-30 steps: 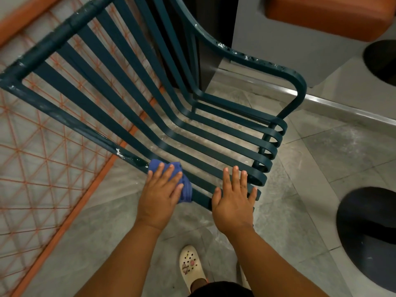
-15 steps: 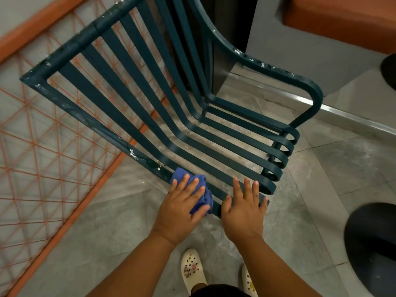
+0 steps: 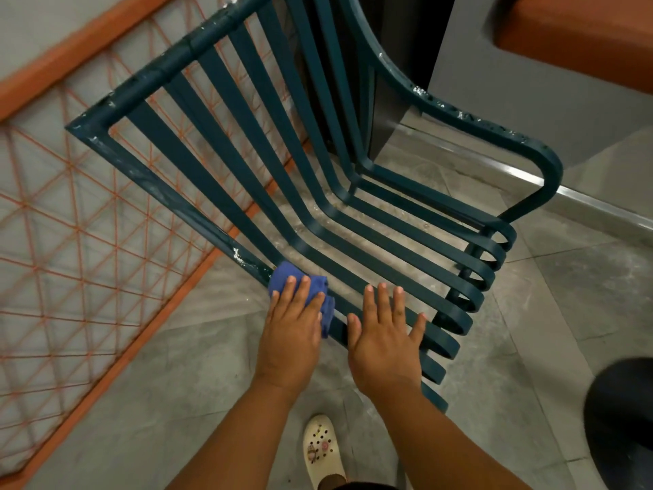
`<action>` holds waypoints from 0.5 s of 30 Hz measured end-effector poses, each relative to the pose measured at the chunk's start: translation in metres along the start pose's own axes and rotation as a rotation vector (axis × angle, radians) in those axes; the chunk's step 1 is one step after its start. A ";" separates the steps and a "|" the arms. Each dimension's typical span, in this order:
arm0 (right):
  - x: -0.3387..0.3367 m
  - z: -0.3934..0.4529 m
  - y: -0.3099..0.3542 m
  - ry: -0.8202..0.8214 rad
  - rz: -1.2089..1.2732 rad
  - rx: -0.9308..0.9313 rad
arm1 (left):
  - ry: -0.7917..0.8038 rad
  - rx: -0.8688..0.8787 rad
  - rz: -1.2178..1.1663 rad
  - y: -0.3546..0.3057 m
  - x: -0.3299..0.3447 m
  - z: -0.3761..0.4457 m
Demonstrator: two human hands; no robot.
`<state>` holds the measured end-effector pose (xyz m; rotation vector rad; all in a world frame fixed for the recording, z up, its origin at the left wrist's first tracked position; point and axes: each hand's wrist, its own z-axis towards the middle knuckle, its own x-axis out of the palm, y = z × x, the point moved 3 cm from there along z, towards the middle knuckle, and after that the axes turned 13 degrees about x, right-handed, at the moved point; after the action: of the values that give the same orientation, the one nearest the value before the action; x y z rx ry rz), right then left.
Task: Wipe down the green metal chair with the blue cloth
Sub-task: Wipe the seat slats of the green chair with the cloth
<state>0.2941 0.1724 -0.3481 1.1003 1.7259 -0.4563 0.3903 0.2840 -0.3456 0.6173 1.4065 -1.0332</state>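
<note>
The green metal chair [image 3: 371, 242] with long slats fills the middle of the head view, its near side rail running from upper left down to my hands. A bunched blue cloth [image 3: 286, 277] lies on that near rail. My left hand [image 3: 293, 330] presses flat on the cloth with straight fingers and covers most of it. My right hand [image 3: 385, 337] rests flat on the near slats just right of the cloth, fingers spread.
An orange metal grid frame [image 3: 88, 242] leans on the grey tiled floor at left. A grey unit with an orange cushion [image 3: 579, 47] stands at upper right. A dark round object [image 3: 622, 419] sits at the right edge. My white clog [image 3: 323, 450] is below.
The view has shifted so the chair sits lower and further right in frame. Both hands stay side by side on the near rail, the left one still pressing the cloth.
</note>
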 end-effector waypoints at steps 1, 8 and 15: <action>0.001 0.000 0.001 0.005 -0.003 -0.055 | 0.026 -0.008 -0.048 0.001 0.002 -0.004; 0.015 -0.008 -0.008 -0.067 -0.152 -0.694 | 0.041 0.071 -0.101 0.029 -0.006 0.000; 0.022 -0.008 -0.013 -0.140 -0.156 -0.722 | -0.031 0.141 -0.023 0.031 -0.007 0.006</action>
<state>0.2770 0.1816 -0.3664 0.4069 1.6537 0.0160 0.4209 0.2950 -0.3453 0.6867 1.3245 -1.1630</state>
